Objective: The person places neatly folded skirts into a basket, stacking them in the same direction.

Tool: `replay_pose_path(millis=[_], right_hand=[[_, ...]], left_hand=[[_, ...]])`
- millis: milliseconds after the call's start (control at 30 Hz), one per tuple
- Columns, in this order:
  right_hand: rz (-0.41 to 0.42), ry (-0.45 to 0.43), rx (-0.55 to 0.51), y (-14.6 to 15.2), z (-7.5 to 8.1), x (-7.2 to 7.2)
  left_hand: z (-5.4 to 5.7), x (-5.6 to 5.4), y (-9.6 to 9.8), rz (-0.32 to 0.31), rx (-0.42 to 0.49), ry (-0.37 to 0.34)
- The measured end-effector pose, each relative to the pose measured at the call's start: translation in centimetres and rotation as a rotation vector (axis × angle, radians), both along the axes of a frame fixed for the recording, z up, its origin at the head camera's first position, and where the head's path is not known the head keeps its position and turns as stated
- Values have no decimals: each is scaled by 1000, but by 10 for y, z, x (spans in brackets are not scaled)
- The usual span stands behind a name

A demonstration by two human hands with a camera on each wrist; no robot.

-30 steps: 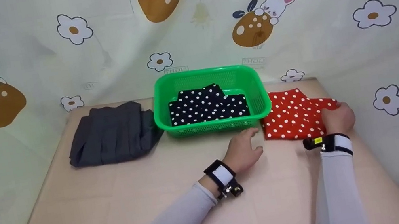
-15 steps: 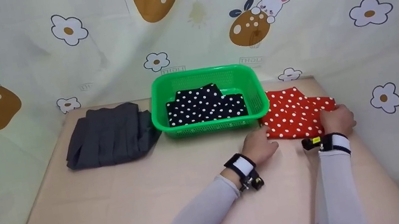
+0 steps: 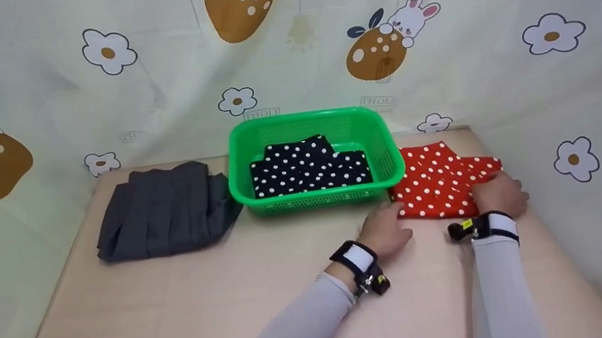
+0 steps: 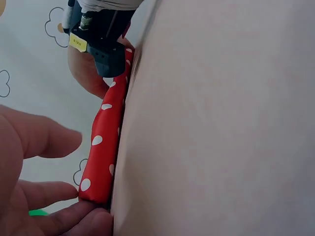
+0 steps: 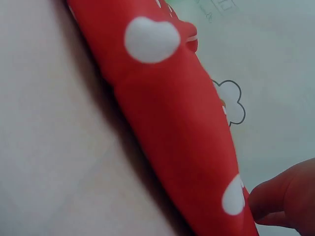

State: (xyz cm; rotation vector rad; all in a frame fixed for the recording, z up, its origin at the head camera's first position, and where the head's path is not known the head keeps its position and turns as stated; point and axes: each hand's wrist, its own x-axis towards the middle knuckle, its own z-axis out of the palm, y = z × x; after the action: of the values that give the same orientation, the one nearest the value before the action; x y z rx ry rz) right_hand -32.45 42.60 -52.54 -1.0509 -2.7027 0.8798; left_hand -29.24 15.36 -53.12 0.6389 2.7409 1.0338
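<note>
The left hand (image 3: 383,233), fingers apart, touches the red dotted cloth (image 3: 432,182) at eight o'clock; the right hand (image 3: 501,197), its hold unclear, covers four, so uneven lifting could unfold it.

Head view high, forward-down; wrist views close, sharing red cloth (image 3: 434,186)

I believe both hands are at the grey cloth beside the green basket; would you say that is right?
Not quite: in the head view, the left hand and right hand are at the red dotted cloth beside the green basket, not the grey cloth.
</note>
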Motion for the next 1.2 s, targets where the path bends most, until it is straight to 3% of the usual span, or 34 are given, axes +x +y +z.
replay_pose_path(millis=[167,500,833,1033,1200], right_hand=[[21,-20,25,-2,0,1],[97,-28,63,-1,0,9],[314,-34,99,17,3,31],[393,-56,101,20,8,51],[459,-83,153,21,12,65]], left_hand=[[-1,-1,-2,-57,-62,-1],[1,-1,-5,-57,-41,-25],[4,-2,-6,-120,-103,75],[9,-2,-9,-132,-61,38],[17,0,-13,-189,-85,-2]])
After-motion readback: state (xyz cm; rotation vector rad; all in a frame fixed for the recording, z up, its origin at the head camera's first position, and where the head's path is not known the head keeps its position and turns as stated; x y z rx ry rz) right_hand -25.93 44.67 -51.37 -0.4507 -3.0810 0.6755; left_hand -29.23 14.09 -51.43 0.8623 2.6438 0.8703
